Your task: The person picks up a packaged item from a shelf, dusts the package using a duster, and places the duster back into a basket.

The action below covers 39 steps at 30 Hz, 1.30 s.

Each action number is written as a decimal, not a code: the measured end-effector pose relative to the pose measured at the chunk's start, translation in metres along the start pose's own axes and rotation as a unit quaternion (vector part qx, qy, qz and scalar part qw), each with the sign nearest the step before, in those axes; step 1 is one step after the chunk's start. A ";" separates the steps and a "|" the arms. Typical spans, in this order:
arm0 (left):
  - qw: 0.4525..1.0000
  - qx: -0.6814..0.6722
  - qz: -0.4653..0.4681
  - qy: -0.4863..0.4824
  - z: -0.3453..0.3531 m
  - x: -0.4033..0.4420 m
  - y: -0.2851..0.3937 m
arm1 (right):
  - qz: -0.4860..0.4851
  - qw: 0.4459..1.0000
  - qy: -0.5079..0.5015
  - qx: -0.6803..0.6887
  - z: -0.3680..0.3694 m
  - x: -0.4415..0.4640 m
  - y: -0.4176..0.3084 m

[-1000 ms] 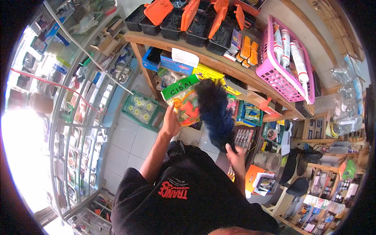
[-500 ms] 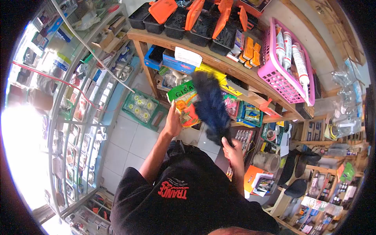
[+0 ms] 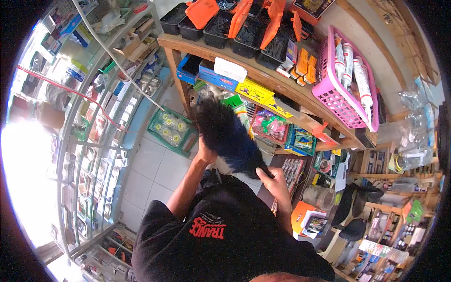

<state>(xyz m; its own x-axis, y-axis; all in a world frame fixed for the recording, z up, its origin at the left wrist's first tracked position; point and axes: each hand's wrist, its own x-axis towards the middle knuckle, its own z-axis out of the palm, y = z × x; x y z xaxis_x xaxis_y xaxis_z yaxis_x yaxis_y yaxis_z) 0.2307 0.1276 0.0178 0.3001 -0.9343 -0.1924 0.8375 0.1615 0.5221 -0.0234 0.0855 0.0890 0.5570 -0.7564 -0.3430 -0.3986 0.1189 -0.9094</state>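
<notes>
A dark, fluffy duster is gripped at its lower right end by my right hand, fingers wrapped round it. Its bristles slant up to the left and cover most of a green and clear packet, of which only the green top and right edge show. My left hand is at the packet's lower left side, its fingertips hidden behind the duster. Just beyond are a yellow box and a basket of pink and green packs on the lower shelf.
Black bins with orange lids and a pink basket of white tubes stand on the wooden shelf. A green crate sits on the tiled floor. Glass shelving runs along the left; a stool is at right.
The duster has swung left across the packet and now hides most of it. My right hand has shifted slightly left with the duster, while my left hand has stayed nearly in place.
</notes>
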 end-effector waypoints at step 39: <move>0.970 -0.242 -0.007 0.007 0.018 0.034 0.038 | -0.024 0.999 0.040 -0.027 -0.029 -0.002 0.025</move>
<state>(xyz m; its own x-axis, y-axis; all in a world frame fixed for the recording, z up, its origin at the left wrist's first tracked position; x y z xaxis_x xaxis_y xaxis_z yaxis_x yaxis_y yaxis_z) 0.2643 0.0966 0.0458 0.2902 -0.9336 -0.2103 0.9570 0.2822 0.0676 -0.0553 0.0717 0.0742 0.5170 -0.8099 -0.2772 -0.4127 0.0479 -0.9096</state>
